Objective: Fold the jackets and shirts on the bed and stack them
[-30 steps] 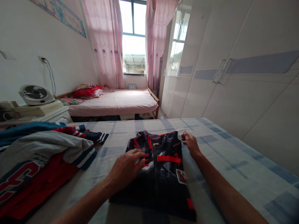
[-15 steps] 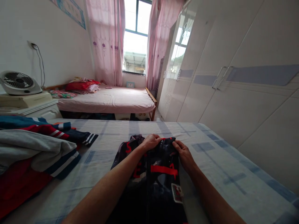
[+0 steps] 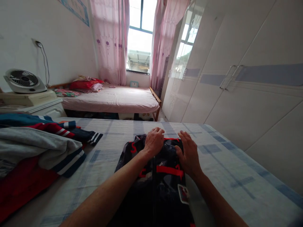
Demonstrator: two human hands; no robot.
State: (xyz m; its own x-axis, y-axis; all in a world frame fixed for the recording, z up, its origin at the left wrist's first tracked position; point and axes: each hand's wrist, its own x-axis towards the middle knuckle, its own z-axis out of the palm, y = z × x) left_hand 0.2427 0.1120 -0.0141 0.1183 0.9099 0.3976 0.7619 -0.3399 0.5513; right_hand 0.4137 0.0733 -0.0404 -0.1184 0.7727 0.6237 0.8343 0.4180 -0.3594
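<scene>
A dark zip-up jacket (image 3: pixel 169 186) with red lettering and a small patch lies on the bed in front of me, partly under my forearms. My left hand (image 3: pixel 154 141) rests over its far end near the zip, fingers loosely extended and not gripping the cloth. At the jacket's far right corner, my right hand (image 3: pixel 189 154) is open, with fingers stretched forward and the thumb apart. Part of the jacket's left side is hidden by my left arm.
Piled clothes (image 3: pixel 59 148) in grey, red and blue lie on the left of the checked bed sheet (image 3: pixel 222 179). Beyond stand a second bed (image 3: pixel 123 97) with pink bedding and a fan (image 3: pixel 25 81) on a cabinet. White wardrobes (image 3: pixel 260 104) line the right side.
Both hands have let go of the jacket's far edge. The right hand has opened and lifted its fingers, while the left has shifted slightly forward. The view has turned a little left.
</scene>
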